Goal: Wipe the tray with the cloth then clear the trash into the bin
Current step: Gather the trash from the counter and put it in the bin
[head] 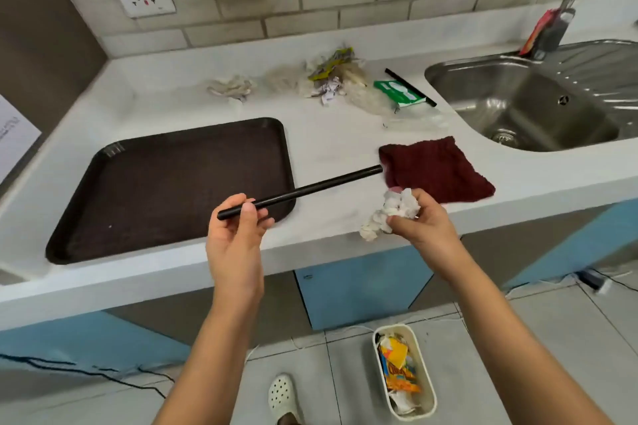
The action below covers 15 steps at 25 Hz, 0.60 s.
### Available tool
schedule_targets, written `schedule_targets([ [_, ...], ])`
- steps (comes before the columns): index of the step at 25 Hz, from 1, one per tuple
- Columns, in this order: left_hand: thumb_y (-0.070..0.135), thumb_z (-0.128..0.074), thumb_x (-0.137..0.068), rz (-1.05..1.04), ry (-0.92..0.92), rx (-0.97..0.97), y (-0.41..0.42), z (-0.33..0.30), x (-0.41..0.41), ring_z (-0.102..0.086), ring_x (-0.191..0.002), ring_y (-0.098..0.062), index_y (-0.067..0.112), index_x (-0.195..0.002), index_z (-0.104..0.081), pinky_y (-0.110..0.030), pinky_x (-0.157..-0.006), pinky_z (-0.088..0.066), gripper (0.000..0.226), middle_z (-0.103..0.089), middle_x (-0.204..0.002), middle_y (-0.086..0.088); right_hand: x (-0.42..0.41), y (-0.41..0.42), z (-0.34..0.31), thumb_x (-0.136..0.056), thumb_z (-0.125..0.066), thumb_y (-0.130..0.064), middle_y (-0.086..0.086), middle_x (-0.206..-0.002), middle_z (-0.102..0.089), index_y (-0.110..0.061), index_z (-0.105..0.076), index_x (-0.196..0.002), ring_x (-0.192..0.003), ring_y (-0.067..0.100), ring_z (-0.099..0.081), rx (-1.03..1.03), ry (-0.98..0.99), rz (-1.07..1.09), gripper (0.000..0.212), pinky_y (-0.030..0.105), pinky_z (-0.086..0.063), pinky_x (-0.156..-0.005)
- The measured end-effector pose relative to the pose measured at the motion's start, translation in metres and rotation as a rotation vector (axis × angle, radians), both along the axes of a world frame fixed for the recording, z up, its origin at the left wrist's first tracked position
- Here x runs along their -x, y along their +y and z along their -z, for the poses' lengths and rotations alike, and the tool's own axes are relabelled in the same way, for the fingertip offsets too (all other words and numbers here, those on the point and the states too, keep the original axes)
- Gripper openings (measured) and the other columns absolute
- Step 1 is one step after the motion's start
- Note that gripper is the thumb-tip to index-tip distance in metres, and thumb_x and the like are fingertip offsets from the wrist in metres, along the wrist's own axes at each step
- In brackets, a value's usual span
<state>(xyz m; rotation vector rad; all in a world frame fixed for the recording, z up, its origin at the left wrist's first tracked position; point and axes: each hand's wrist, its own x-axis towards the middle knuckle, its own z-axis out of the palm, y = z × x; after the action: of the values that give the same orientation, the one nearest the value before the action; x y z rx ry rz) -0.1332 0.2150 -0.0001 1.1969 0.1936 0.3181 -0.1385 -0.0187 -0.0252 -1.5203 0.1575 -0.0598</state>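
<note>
The left hand (238, 228) is pinching a long, thin black plastic straw (300, 191) near its left end, thumb and fingers curled around it, so that the rest is reaching out to the right over the near right corner of the dark brown rectangular plastic tray (165, 183). The right hand (419, 217) is gripping a crumpled white paper tissue (393, 210), fingers closed over the wad while a loose tail is hanging below the palm, over the near edge of the white counter (331, 145). The tray is lying flat on the left of the counter with nothing on it, and the folded dark red knitted cloth (436, 169) is resting just right of it, near the steel sink (528, 103). More trash is waiting at the far side: a heap of crumpled wrappers and tissues (331, 79), a green and white packet (398, 93) and a second black straw (411, 86). The small white bin (404, 373) is standing on the floor below the right hand, already holding colourful packets.

Judging by this, the clearing step is under way. The straw is looking light, stiff and smooth, so a pinch closer to its middle would be steadying it better. The tissue is soft and nearly weightless; gathering the dangling tail into the fist would be keeping it from shedding or missing the narrow bin opening.
</note>
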Motion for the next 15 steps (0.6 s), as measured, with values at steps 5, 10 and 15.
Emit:
schedule_targets([
  [5, 0.016, -0.045, -0.096, -0.012, -0.156, -0.299, -0.021, 0.037, 0.057, -0.057, -0.066, -0.004, 0.027, -0.098, -0.048, -0.022, -0.069, -0.052, 0.012, -0.058, -0.081, 0.018, 0.058, -0.027, 0.058, -0.079, -0.053, 0.019, 0.001, -0.076, -0.057, -0.014, -0.054, -0.085, -0.063, 0.000, -0.059, 0.004, 0.170, 0.046, 0.033, 0.012, -0.050, -0.063],
  [10, 0.028, -0.042, -0.091, 0.292, 0.010, -0.553, -0.050, 0.123, 0.092, -0.057, -0.071, -0.006, 0.027, -0.097, -0.048, -0.018, -0.068, -0.050, 0.008, -0.058, -0.087, 0.004, 0.107, -0.041, 0.161, -0.080, -0.054, 0.012, 0.004, -0.079, -0.057, -0.018, -0.054, -0.087, -0.073, 0.020, -0.058, 0.072, 0.448, 0.236, 0.031, 0.031, -0.050, -0.066],
  [15, 0.025, -0.038, -0.097, 0.562, 0.222, -0.770, -0.064, 0.232, 0.102, -0.057, -0.089, -0.001, 0.036, -0.097, -0.048, -0.019, -0.076, -0.050, 0.015, -0.056, -0.098, -0.004, 0.146, -0.036, 0.279, -0.081, -0.047, 0.011, 0.019, -0.093, -0.058, -0.011, -0.052, -0.101, -0.083, 0.031, -0.057, 0.130, 0.775, 0.422, 0.031, 0.036, -0.046, -0.076],
])
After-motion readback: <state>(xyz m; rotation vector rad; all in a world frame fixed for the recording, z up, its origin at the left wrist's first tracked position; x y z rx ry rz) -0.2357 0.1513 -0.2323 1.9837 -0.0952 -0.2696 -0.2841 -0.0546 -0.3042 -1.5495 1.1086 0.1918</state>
